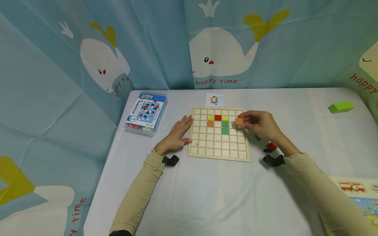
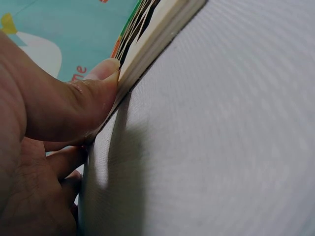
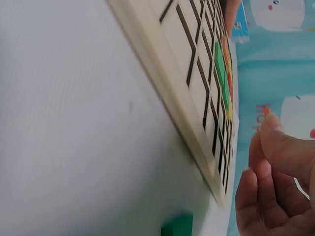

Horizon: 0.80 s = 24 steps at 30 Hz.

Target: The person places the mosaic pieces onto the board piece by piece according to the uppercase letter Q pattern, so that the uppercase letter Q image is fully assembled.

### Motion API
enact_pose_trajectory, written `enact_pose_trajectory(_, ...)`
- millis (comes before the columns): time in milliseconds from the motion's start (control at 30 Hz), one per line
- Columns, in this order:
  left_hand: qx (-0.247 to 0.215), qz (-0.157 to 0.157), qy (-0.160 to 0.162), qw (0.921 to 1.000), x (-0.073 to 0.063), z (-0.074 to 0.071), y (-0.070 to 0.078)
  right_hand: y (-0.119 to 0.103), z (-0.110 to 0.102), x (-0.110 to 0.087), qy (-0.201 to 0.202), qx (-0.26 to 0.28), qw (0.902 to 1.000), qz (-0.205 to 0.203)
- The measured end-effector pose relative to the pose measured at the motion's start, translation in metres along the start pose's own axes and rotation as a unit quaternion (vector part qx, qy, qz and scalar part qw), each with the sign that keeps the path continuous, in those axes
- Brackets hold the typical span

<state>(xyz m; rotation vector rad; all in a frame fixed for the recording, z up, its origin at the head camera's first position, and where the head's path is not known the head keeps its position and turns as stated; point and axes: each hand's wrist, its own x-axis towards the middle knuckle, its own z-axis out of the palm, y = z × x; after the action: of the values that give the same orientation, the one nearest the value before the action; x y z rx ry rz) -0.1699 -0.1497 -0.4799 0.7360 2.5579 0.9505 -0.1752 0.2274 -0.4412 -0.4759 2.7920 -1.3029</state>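
A wooden grid board (image 1: pixel 205 145) lies on the table. Set in its upper cells are a red square tile (image 1: pixel 218 118), two yellow curved tiles (image 1: pixel 210 117), an orange square tile (image 1: pixel 210 123) and two green square tiles (image 1: pixel 225 130). My left hand (image 1: pixel 178 135) rests at the board's left edge with fingers straight, its thumb against the side in the left wrist view. Over the board's right columns, my right hand (image 1: pixel 261 124) pinches another orange square tile (image 1: pixel 239 121) between thumb and fingertips. Only a sliver of that tile shows in the right wrist view.
A small pattern card (image 1: pixel 214 100) lies behind the board. At the left stands a clear plastic box (image 1: pixel 146 113). Red (image 1: pixel 271 146), blue and green pieces lie under the right forearm. A green block (image 1: pixel 341 107) sits far right, a picture board (image 1: pixel 351 187) front right.
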Motion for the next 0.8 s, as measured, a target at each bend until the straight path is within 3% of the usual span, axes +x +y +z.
enact_pose_trajectory(500,-0.001,-0.002,0.001,1.0000,-0.001,-0.001,0.001,-0.016,0.039,0.023,-0.039,0.018,0.9982,-0.042)
enact_pose_trajectory(800,-0.001,-0.002,0.001,1.0000,-0.001,0.000,0.001,-0.023,0.056,0.031,-0.049,-0.007,0.9951,-0.085)
